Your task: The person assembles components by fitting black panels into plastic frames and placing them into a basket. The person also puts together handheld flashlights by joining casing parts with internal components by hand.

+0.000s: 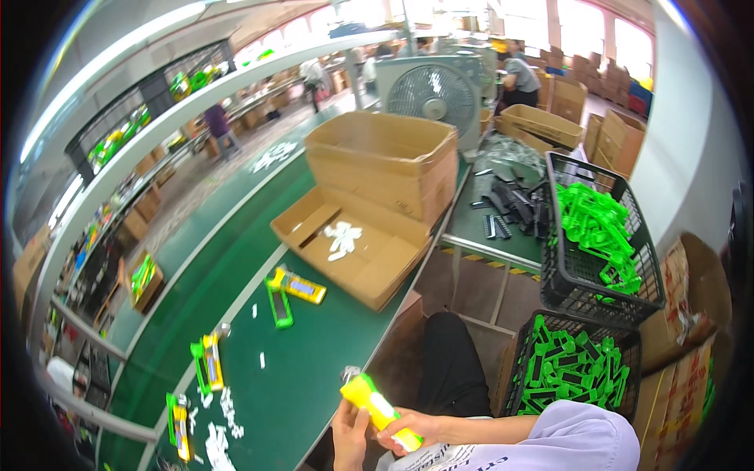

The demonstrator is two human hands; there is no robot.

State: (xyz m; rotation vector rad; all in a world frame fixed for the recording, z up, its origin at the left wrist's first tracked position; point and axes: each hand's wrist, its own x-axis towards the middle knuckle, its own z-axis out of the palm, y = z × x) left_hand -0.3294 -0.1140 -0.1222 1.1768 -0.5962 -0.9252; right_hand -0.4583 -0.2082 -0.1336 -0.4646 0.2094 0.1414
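Observation:
A yellow-and-green flashlight [375, 407] with a clear, shiny piece at its far end is held tilted in front of my chest, past the bench's near edge. My left hand [348, 430] is closed around its left side, thumb against the body. Across its lower part, my right hand [407, 427] grips it from the right. Some fingers of both hands are hidden. On the green bench [306, 369] lie similar yellow flashlight bodies [302, 287], each beside or against a green frame [279, 304]. Small white pieces [218, 447] are scattered at the left.
A shallow cardboard tray [377, 279] with white pieces stands ahead, before a taller carton [377, 169]. Behind is a fan [432, 93]. Black parts [514, 196] cover a side table. Two black crates [554, 290] [514, 369] of green parts stand right. Other people work farther away.

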